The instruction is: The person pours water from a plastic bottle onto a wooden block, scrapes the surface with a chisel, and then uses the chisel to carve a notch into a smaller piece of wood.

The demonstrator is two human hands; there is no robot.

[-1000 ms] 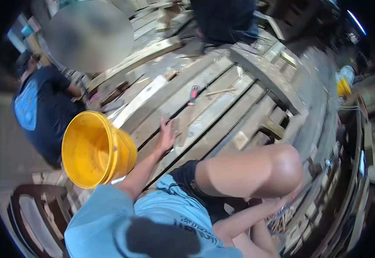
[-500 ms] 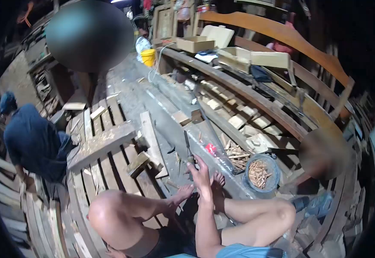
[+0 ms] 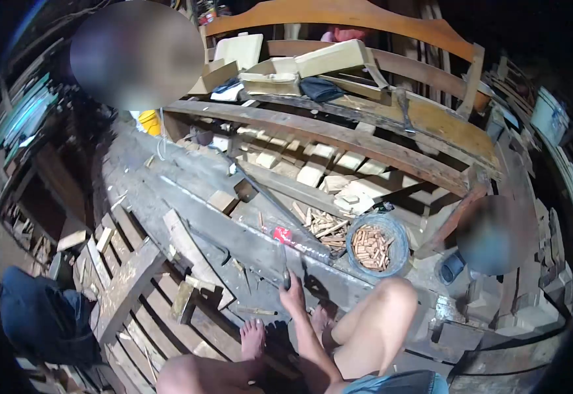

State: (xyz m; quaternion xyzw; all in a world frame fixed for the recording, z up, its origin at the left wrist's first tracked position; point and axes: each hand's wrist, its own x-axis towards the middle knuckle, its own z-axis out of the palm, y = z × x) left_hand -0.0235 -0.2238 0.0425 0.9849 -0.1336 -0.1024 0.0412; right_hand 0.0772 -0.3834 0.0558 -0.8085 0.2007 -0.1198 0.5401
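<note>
My right hand is closed round the dark handle of a thin-bladed tool, which looks like a knife or chisel. Its blade points forward, away from my body, towards a red-labelled clear plastic bottle on the floor. Right of the hand stands a round bucket filled with short wooden pegs. More loose sticks lie beside it. My left hand is out of view.
A slatted wooden pallet bears a thick plank and a small wood block at left. A person in dark clothing sits beside it. Ahead runs a wooden bench with boxes and a hammer. Sandals lie at right.
The view has swung to the right, so the bench and bucket appear further left. My right hand still grips the tool and now sits lower in view.
</note>
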